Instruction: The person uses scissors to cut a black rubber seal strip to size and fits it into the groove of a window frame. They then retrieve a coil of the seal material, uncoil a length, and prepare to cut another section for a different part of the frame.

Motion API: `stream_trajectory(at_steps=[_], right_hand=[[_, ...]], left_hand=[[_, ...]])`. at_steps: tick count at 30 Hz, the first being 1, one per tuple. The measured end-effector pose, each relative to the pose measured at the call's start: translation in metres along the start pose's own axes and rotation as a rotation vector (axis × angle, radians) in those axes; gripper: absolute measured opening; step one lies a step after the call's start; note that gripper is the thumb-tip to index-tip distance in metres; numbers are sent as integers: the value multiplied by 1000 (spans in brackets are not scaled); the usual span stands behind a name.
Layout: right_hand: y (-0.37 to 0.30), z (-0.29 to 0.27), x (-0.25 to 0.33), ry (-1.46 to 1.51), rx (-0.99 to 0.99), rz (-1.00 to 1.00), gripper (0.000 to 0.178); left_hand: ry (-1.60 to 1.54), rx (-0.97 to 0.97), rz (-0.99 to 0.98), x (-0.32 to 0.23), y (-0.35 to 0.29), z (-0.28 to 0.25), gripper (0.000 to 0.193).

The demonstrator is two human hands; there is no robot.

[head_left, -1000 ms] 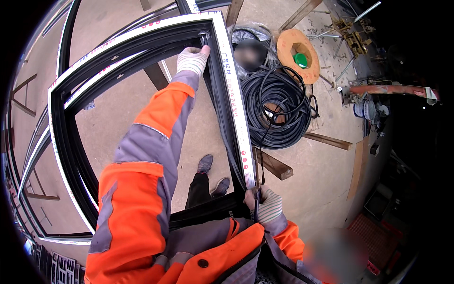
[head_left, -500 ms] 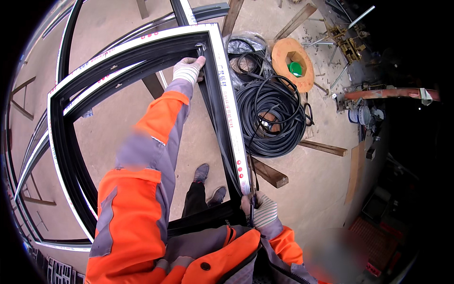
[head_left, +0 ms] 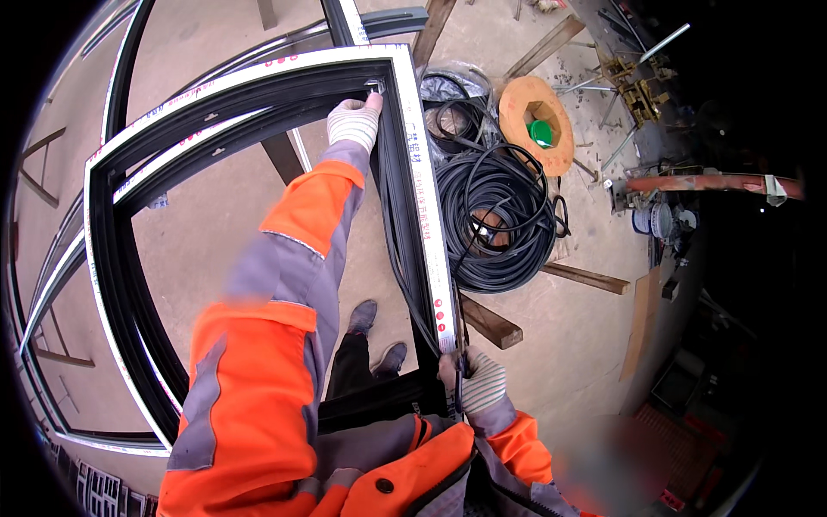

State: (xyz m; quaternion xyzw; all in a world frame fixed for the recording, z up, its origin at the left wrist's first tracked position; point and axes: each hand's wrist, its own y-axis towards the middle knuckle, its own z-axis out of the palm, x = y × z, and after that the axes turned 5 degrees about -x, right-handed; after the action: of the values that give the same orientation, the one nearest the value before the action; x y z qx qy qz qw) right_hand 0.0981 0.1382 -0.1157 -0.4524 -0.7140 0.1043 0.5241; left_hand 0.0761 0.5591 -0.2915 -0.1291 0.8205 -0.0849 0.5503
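Observation:
A window frame (head_left: 420,198) with white film on its face and black inner channels lies below me. In a striped glove, my left hand (head_left: 355,121) is closed at the frame's upper right inner corner, its fingertips pinching the end of a black rubber strip (head_left: 392,215). That strip runs loosely down along the inside of the right side. By the lower right corner my right hand (head_left: 481,381), gloved too, is wrapped round a dark, slim hand tool (head_left: 459,379). The tool's exact kind is hard to make out.
Right of the frame lies a big coil of black rubber strip (head_left: 465,258), with an orange ring-shaped block (head_left: 560,142) holding a green round object (head_left: 540,133) beyond it. Wooden beams (head_left: 491,321) stick out below. More frames (head_left: 52,302) stand at left.
My left hand has shifted slightly right and up, closer to the inner corner. The strip below it hangs a little differently. My right hand stays put with the tool.

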Motion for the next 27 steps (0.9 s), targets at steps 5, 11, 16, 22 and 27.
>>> stream_trajectory(at_steps=[5,11,16,22,27], right_hand=[[0,-2,-3,-20,14,27,22],[3,-1,-5,-40,9,10,24],[9,0,-11,-4,-12,6,20],[11,3,-16,-40,-42,9,23],[17,2,-12,-91,-39,-16,25]], left_hand=[[65,42,-34,0,14,-3,54],[154,30,-12,-15,10,-4,56],[76,64,3,-9,4,-10,55],[57,110,163,4,-11,-18,43],[180,73,164,-7,-17,-20,40]])
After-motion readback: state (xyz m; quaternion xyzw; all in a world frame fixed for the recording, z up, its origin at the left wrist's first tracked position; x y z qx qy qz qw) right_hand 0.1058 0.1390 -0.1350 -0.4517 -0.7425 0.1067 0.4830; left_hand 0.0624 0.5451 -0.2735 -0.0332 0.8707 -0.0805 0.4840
